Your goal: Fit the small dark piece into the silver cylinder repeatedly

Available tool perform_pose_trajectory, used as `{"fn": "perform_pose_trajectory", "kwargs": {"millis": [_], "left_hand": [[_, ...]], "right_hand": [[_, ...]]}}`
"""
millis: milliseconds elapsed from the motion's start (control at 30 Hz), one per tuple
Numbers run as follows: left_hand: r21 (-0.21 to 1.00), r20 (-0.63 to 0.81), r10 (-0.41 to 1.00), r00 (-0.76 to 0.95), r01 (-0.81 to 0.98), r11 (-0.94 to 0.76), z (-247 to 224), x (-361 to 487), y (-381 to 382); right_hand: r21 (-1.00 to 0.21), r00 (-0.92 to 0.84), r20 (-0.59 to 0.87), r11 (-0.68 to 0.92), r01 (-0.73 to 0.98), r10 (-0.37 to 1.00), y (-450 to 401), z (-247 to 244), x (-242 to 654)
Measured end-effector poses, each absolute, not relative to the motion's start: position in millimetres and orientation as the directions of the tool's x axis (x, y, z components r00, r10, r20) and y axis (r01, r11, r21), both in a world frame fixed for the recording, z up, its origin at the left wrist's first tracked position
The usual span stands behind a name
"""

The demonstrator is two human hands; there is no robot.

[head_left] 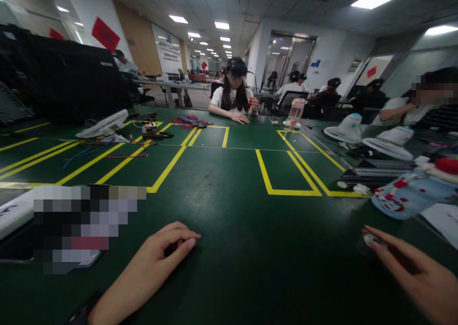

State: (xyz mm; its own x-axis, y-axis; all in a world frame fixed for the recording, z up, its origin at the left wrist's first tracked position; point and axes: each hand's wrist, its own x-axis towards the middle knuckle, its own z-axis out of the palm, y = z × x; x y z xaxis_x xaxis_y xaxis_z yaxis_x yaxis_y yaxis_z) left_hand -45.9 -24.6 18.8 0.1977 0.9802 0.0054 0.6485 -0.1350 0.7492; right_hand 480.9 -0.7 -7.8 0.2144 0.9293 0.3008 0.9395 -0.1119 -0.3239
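Note:
My left hand (162, 253) rests on the green table (222, 267), its fingers curled and the thumb tip close against the index finger. Nothing shows in its grip. A dark band is on the left wrist. At the right edge, my right hand (415, 263) grips a small dark cylinder (367, 244) with a silvery round end, between thumb and fingers, at or just above the tabletop. What kind of thing the cylinder is cannot be made out. A light blue container (400, 196) with a red-and-white top stands beyond the right hand.
Left of my left hand lies a blurred-out phone-like object (21, 244). Yellow tape (171, 167) marks the table. White fans (388, 143) stand at right, and another fan (105, 124) lies left near loose wires (188, 120). A person (234, 93) sits opposite, near a bottle (295, 112).

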Motion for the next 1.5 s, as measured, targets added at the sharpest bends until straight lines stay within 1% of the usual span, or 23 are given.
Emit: {"fn": "perform_pose_trajectory", "kwargs": {"millis": [67,100,233,300,367,467,533,567,633,733,833,933,1067,1167,1300,1400,1500], "left_hand": [[0.754,0.012,0.980,0.200,0.641,-0.140,15.4,-47.6,-24.7],[0.758,0.017,0.980,0.200,0.636,-0.143,14.4,-48.1,-24.8],[0.775,0.016,0.980,0.200,0.617,-0.139,14.4,-47.9,-25.7],[0.779,0.012,0.980,0.200,0.613,-0.134,15.7,-46.9,-25.4],[0.777,0.015,0.980,0.198,0.614,-0.136,16.5,-45.7,-24.6],[0.767,0.023,0.981,0.193,0.626,-0.141,15.5,-44.4,-23.0],[0.747,0.026,0.984,0.174,0.651,-0.135,13.4,-44.0,-22.7],[0.734,0.025,0.986,0.163,0.667,-0.129,12.3,-43.9,-22.7],[0.707,0.026,0.989,0.145,0.697,-0.120,10.7,-43.2,-23.2],[0.686,0.034,0.991,0.132,0.717,-0.119,13.3,-36.8,-23.8],[0.686,0.108,0.985,0.133,0.707,-0.171,23.0,-17.0,-21.2],[0.701,0.202,0.959,0.200,0.654,-0.284,35.8,13.7,-13.5],[0.739,0.255,0.937,0.240,0.576,-0.349,48.9,42.9,-1.7],[0.778,0.260,0.946,0.196,0.537,-0.325,52.4,42.9,0.8],[0.789,0.217,0.961,0.170,0.550,-0.275,45.3,30.9,-1.9],[0.759,0.168,0.964,0.207,0.596,-0.261,32.8,27.0,-2.7],[0.671,0.131,0.955,0.265,0.686,-0.282,21.2,28.7,-1.7]], "right_hand": [[-0.355,0.225,0.186,-0.148,0.923,0.956,-0.1,-6.4,480.0],[-0.362,0.237,0.166,-0.164,0.918,0.957,0.1,-5.7,480.6],[-0.371,0.290,0.141,-0.221,0.902,0.947,-0.2,-6.1,483.5],[-0.389,0.250,0.140,-0.179,0.904,0.958,0.4,-5.6,473.8],[-0.408,0.134,0.205,-0.040,0.912,0.969,2.9,-2.3,447.7],[-0.417,-0.158,0.306,0.281,0.864,0.939,9.4,7.0,378.5],[-0.453,-0.371,0.328,0.489,0.745,0.869,14.0,13.0,324.8],[-0.483,-0.460,0.321,0.561,0.672,0.828,16.0,15.2,300.1],[-0.559,-0.570,0.289,0.619,0.552,0.769,18.4,16.9,261.4],[-0.652,-0.625,0.215,0.587,0.480,0.751,18.7,13.2,235.2],[-0.738,-0.560,0.175,0.484,0.469,0.810,17.5,4.9,234.7],[-0.789,-0.486,0.150,0.401,0.465,0.861,17.9,-0.7,237.9],[-0.768,-0.495,0.162,0.425,0.480,0.853,20.1,2.1,236.2],[-0.761,-0.513,0.165,0.440,0.476,0.842,20.2,7.3,235.6],[-0.748,-0.511,0.177,0.453,0.486,0.841,18.5,10.1,237.0],[-0.735,-0.502,0.188,0.460,0.498,0.844,17.3,8.8,237.8],[-0.712,-0.508,0.223,0.495,0.498,0.832,15.8,6.6,237.2]]}}
